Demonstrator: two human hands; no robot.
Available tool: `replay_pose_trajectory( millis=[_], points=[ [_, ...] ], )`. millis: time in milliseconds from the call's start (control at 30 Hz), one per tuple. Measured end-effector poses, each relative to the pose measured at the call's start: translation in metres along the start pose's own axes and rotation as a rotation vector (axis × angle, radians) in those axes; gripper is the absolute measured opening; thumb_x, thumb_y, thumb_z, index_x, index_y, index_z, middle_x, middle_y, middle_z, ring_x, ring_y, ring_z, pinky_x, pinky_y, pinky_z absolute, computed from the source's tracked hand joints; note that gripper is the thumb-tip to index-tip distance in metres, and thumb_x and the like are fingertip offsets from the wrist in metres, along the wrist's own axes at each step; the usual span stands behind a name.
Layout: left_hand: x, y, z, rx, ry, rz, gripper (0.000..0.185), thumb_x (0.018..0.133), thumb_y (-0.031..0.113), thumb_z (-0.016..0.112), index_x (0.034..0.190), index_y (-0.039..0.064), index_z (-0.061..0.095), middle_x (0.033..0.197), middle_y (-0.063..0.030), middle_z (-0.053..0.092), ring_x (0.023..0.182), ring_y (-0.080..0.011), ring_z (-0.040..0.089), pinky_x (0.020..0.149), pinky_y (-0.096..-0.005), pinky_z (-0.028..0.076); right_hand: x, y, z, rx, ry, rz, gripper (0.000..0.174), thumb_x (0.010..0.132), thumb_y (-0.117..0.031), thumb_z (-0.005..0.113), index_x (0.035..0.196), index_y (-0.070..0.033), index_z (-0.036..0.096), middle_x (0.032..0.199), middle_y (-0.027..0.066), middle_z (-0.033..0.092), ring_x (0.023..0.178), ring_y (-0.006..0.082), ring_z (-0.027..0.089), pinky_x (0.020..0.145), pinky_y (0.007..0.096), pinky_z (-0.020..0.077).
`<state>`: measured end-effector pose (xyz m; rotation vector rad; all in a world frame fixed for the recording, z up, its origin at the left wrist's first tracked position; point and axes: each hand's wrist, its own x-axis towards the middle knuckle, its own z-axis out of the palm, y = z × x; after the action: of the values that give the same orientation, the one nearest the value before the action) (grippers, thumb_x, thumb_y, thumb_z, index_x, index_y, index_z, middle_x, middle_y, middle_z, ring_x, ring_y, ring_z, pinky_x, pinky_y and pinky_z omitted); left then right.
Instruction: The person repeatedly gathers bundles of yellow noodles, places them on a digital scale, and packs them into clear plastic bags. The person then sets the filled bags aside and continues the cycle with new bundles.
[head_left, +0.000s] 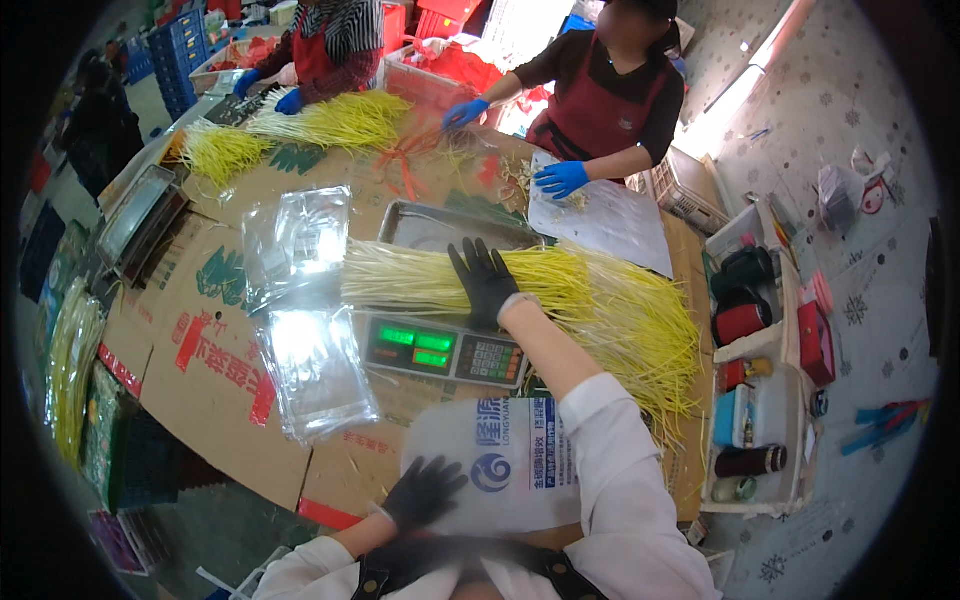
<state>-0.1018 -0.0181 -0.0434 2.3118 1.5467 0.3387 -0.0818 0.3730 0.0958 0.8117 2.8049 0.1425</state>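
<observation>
My right hand (484, 285), in a black glove, lies spread on a bundle of long yellow-white vegetable shoots (405, 276). The bundle rests across the pan of a digital scale, whose lit display panel and keypad (431, 350) face me. More yellow shoots (645, 330) are heaped to the right, partly behind my forearm. My left hand (425, 491), also black-gloved, rests with fingers apart on a printed white plastic sack (450, 427) near the table's front edge. Clear plastic bags (319, 375) lie stacked left of the scale.
Two people in red aprons and blue gloves work across the cardboard-covered table (202, 300). Beyond my shoots are a metal tray (450, 225) and a white sheet (615, 217). A second scale (139, 217) stands left; a white foam box (765, 442) with flasks stands right.
</observation>
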Motion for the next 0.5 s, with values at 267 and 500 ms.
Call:
replay_pose_trajectory(
  millis=[267, 500],
  points=[
    [-0.002, -0.005, 0.009, -0.057, 0.012, 0.006, 0.060, 0.096, 0.048, 0.059, 0.149, 0.022, 0.049, 0.157, -0.0101, 0.042, 0.143, -0.0375, 0.040, 0.115, -0.0615, 0.028, 0.039, 0.022, 0.014, 0.166, -0.032, 0.005, 0.052, 0.077, -0.034, 0.072, 0.122, -0.009, 0.063, 0.124, 0.0178, 0.066, 0.112, 0.0338, 0.066, 0.092, 0.0446, 0.0511],
    [-0.003, -0.002, 0.006, -0.054, 0.063, 0.003, 0.059, 0.095, 0.046, 0.061, 0.148, 0.021, 0.050, 0.157, -0.0099, 0.043, 0.144, -0.0366, 0.039, 0.116, -0.0606, 0.026, 0.031, 0.009, -0.001, 0.188, 0.098, 0.079, 0.028, 0.080, -0.028, 0.070, 0.103, -0.013, 0.069, 0.099, 0.0156, 0.073, 0.097, 0.0345, 0.070, 0.084, 0.0468, 0.0541]
  ],
)
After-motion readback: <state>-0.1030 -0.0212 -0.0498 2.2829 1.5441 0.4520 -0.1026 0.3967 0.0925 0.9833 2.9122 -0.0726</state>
